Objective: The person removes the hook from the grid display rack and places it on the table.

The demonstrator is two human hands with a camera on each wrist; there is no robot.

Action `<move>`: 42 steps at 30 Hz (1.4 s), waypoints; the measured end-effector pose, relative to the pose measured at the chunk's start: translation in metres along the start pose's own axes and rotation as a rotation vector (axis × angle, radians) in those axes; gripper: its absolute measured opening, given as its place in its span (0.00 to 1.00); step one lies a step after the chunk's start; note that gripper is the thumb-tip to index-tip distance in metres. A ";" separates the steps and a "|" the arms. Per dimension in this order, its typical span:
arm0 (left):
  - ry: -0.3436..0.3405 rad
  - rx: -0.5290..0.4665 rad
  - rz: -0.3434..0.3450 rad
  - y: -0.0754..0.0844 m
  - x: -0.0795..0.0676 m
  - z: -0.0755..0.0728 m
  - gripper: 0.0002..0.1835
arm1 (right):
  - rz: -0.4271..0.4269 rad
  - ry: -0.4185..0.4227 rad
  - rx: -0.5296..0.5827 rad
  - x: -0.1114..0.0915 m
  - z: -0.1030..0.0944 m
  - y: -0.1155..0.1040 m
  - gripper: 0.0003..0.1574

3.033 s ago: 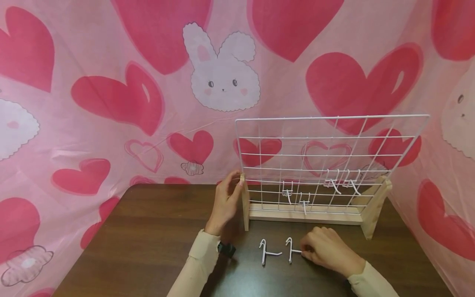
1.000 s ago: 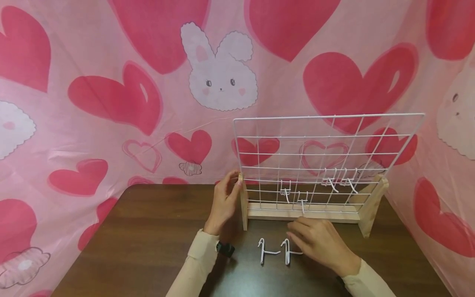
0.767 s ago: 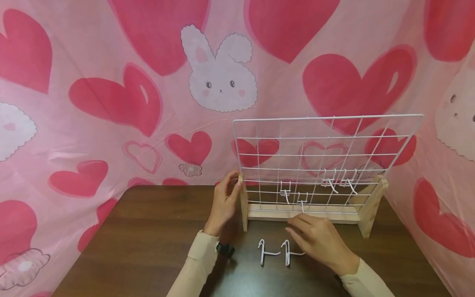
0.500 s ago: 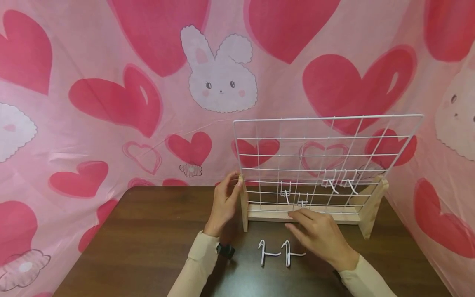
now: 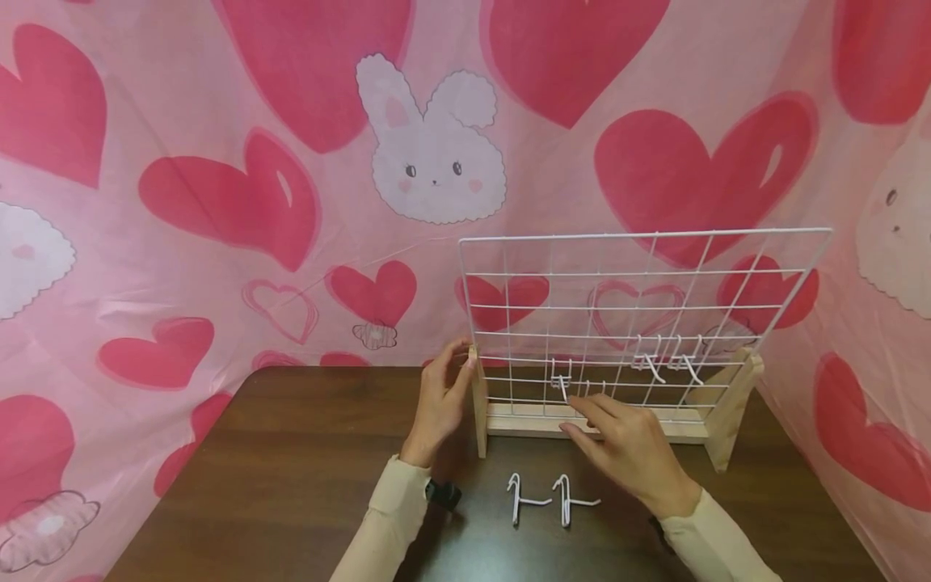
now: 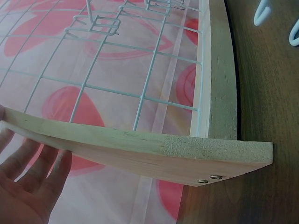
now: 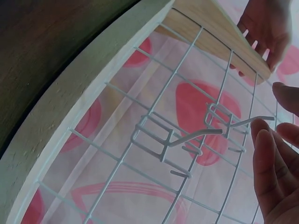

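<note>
My left hand (image 5: 440, 400) holds the left wooden side panel (image 5: 480, 416) of a white wire grid rack (image 5: 647, 235). In the left wrist view its fingers (image 6: 56, 179) lie against the panel's outer face. My right hand (image 5: 629, 444) is in front of the lower grid, thumb and fingertips apart. In the right wrist view its fingertips are at the prong of a hung wire hook (image 7: 229, 121); whether they touch it I cannot tell. A nearer hook (image 7: 163, 144) hangs beside it. In the head view my right hand mostly hides one hung hook.
Two loose white hooks, a left one (image 5: 518, 501) and a right one (image 5: 566, 503), lie on the dark wooden table (image 5: 313, 485) before the rack. Other hooks (image 5: 650, 358) hang at the grid's right. A pink heart-patterned cloth (image 5: 182, 81) stands behind.
My right hand has let go of the right loose hook, which stays on the table, and has moved up and away to the hung hooks. My left hand stays on the panel.
</note>
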State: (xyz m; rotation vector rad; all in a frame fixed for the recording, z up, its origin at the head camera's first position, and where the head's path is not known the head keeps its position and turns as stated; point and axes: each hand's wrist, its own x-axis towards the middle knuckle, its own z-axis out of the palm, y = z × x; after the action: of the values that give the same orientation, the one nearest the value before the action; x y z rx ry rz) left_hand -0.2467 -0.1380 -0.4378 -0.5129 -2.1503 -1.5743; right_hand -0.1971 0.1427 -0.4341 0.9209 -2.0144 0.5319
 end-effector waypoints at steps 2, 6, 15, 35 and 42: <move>-0.001 -0.003 -0.006 0.000 0.000 0.000 0.17 | 0.008 0.002 -0.003 0.001 0.001 0.001 0.31; -0.004 -0.010 -0.010 0.000 0.000 0.001 0.17 | 0.012 0.010 -0.004 0.004 0.004 0.004 0.32; -0.005 -0.019 0.008 -0.001 0.000 0.000 0.17 | -0.017 0.034 -0.012 0.011 0.012 0.009 0.27; 0.004 -0.006 0.004 -0.001 0.000 0.001 0.17 | 0.025 -0.009 -0.005 0.013 0.019 0.008 0.13; 0.005 -0.011 0.008 -0.002 0.001 0.001 0.17 | 0.017 0.003 0.031 0.014 0.018 0.008 0.14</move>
State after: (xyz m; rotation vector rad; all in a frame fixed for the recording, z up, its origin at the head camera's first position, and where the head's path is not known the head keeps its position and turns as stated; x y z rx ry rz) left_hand -0.2484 -0.1372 -0.4393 -0.5200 -2.1345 -1.5823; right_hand -0.2178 0.1300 -0.4331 0.9219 -2.0185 0.5756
